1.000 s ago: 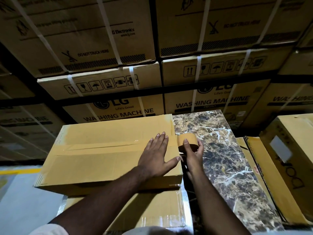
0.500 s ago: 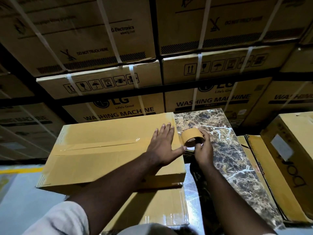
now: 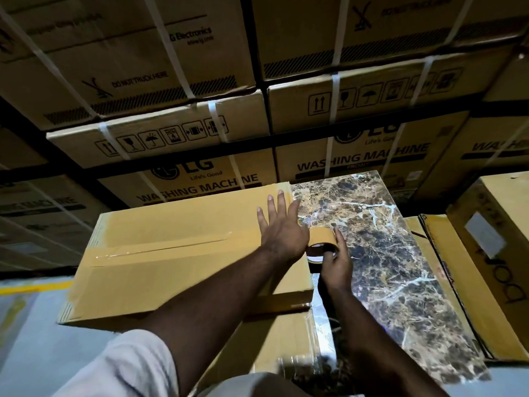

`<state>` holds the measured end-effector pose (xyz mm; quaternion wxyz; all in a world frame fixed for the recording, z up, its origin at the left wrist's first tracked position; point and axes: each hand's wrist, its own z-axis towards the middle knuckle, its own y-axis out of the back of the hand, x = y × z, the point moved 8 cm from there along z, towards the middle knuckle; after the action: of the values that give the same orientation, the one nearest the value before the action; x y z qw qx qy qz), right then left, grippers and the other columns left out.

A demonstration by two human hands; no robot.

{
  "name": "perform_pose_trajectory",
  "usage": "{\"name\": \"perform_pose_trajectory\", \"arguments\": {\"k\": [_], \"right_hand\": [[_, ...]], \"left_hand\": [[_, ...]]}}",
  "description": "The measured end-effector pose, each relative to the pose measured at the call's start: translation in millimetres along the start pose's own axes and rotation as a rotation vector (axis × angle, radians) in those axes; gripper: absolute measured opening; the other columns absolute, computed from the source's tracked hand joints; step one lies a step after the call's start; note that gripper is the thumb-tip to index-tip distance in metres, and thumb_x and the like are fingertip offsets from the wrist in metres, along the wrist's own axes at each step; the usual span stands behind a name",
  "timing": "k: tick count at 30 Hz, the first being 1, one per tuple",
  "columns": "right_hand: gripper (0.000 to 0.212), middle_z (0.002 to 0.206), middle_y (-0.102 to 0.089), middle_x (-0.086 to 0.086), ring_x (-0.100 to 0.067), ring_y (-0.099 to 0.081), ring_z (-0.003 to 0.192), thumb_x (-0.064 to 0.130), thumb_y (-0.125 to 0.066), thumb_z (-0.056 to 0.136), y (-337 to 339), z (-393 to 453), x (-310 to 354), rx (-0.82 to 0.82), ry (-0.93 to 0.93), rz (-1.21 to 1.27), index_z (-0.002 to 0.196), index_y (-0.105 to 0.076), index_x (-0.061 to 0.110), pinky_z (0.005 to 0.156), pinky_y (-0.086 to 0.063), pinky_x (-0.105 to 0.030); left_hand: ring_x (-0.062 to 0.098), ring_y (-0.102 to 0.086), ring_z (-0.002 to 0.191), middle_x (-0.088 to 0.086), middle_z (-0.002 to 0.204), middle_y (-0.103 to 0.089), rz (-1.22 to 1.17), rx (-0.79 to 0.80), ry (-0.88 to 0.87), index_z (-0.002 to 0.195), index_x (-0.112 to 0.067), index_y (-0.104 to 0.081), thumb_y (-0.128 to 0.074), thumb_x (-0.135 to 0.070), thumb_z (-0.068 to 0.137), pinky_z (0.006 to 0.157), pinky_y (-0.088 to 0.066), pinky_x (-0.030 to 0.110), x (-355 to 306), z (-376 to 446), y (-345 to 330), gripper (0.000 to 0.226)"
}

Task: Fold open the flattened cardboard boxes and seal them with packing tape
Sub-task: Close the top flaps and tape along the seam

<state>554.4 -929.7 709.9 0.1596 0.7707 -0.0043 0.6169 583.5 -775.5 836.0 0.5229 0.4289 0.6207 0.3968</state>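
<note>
The left hand [image 3: 282, 233] lies with straight fingers [image 3: 273, 209] flat on the cardboard box [image 3: 171, 253] at its 3 o'clock end. Right-hand [image 3: 336, 263] fingers [image 3: 340, 239] curl round the tape roll [image 3: 322, 243], just beside that edge over the marble table [image 3: 386, 253]. A tape strip [image 3: 160, 249] runs along the box seam.

This is looking like a warehouse or stockroom. Large brown cardboard appliance cartons [image 3: 160, 61], printed "LG", "WASHING MACHINE" and "DO NOT TRUCK HERE" and bound with white plastic straps [image 3: 335, 47], are standing stacked in a wall across the background. A pale grey concrete floor [image 3: 31, 348] is showing at lower left, with a yellow painted line [image 3: 34, 286] running across it. More plain tan cardboard boxes [image 3: 492, 253] are sitting at the right.
</note>
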Motion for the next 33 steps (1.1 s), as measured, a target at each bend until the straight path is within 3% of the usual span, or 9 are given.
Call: {"name": "perform_pose_trajectory", "arguments": {"k": [3, 6, 9, 12, 18, 24, 27, 29, 33], "right_hand": [[0.070, 0.163, -0.044, 0.000, -0.024, -0.047, 0.144, 0.020, -0.059, 0.099, 5.2, -3.3, 2.1, 0.101, -0.130, 0.131, 0.158, -0.034, 0.048, 0.116, -0.043, -0.049], [0.068, 0.172, -0.012, 0.014, -0.008, -0.002, 0.159, 0.051, -0.043, 0.094, 23.4, -18.7, 40.3, 0.053, 0.009, -0.015, 0.161, -0.030, 0.046, 0.125, -0.010, -0.044], [0.062, 0.161, 0.003, 0.029, 0.029, 0.023, 0.135, 0.063, -0.021, 0.100, -7.7, -50.0, 89.1, 0.342, 0.187, -0.094, 0.159, -0.022, 0.044, 0.117, 0.018, -0.040], [0.098, 0.168, -0.007, 0.025, 0.022, 0.019, 0.145, 0.091, 0.004, 0.085, -41.1, -55.7, 92.8, 0.508, 0.295, -0.278, 0.163, -0.014, 0.035, 0.120, 0.030, -0.033], [0.087, 0.165, 0.005, 0.018, 0.027, 0.044, 0.125, 0.075, -0.001, 0.095, -38.0, -60.8, 93.7, 0.566, 0.328, -0.472, 0.167, -0.009, 0.026, 0.106, 0.039, -0.020], [0.057, 0.157, -0.013, 0.030, 0.022, 0.023, 0.144, 0.047, -0.022, 0.109, -0.5, -84.6, 93.1, 0.404, 0.506, -0.430, 0.157, -0.043, 0.023, 0.119, 0.028, -0.026], [0.039, 0.150, -0.042, 0.034, 0.007, -0.018, 0.154, 0.031, -0.043, 0.110, 29.3, -96.5, 76.8, 0.265, 0.512, -0.359, 0.143, -0.064, 0.031, 0.129, -0.006, -0.033], [0.031, 0.137, -0.063, 0.015, -0.006, -0.047, 0.136, 0.024, -0.059, 0.105, 55.1, -106.3, 50.0, 0.064, 0.437, -0.448, 0.133, -0.069, 0.031, 0.108, -0.042, -0.032], [0.013, 0.103, -0.063, -0.002, -0.029, -0.056, 0.104, 0.016, -0.069, 0.090, 96.8, -116.5, -36.9, -0.156, 0.080, -0.771, 0.102, -0.070, 0.023, 0.083, -0.046, -0.038]], "left_hand": [[0.033, 0.024, 0.155, 0.012, 0.170, 0.021, 0.048, 0.018, -0.009, 0.165, -0.022, 0.008, -0.039, -0.040, 0.104, 0.121, 0.019, 0.050, -2.3, 0.3, -8.3, 0.079], [0.029, 0.022, 0.157, 0.009, 0.171, 0.019, 0.043, 0.023, -0.054, 0.164, -0.019, 0.011, -0.023, -0.047, 0.109, 0.127, 0.012, 0.048, 0.7, 1.4, -8.3, 0.071], [0.018, 0.017, 0.158, -0.001, 0.172, 0.013, 0.038, 0.014, -0.152, 0.165, -0.019, 0.007, -0.007, -0.055, 0.109, 0.129, 0.005, 0.042, 12.8, -6.0, -3.6, 0.067], [0.014, 0.019, 0.157, -0.004, 0.171, 0.015, 0.065, 0.022, -0.215, 0.165, -0.022, 0.008, -0.009, -0.052, 0.111, 0.129, 0.006, 0.038, 30.5, -13.7, -1.6, 0.063], [0.013, 0.022, 0.156, -0.006, 0.171, 0.017, 0.063, -0.010, -0.214, 0.165, -0.023, 0.009, -0.006, -0.052, 0.111, 0.125, 0.013, 0.034, 31.5, -14.2, -7.0, 0.063], [0.014, 0.016, 0.158, -0.005, 0.172, 0.011, 0.052, -0.034, -0.205, 0.166, -0.022, 0.004, -0.007, -0.050, 0.110, 0.129, 0.006, 0.038, 29.2, -17.3, -3.6, 0.063], [0.015, 0.017, 0.158, -0.007, 0.171, 0.015, 0.065, -0.026, -0.195, 0.165, -0.023, 0.006, -0.012, -0.065, 0.106, 0.129, 0.006, 0.040, 30.0, -15.4, -4.1, 0.075], [0.014, 0.021, 0.157, -0.008, 0.169, 0.021, 0.101, -0.005, -0.188, 0.165, -0.024, 0.011, -0.019, -0.080, 0.096, 0.128, 0.009, 0.040, 32.2, -14.7, -7.0, 0.093], [0.016, 0.020, 0.157, -0.003, 0.171, 0.018, 0.101, -0.020, -0.206, 0.165, -0.023, 0.011, -0.031, -0.075, 0.093, 0.129, 0.007, 0.042, 32.2, -15.4, -7.2, 0.098]]}}
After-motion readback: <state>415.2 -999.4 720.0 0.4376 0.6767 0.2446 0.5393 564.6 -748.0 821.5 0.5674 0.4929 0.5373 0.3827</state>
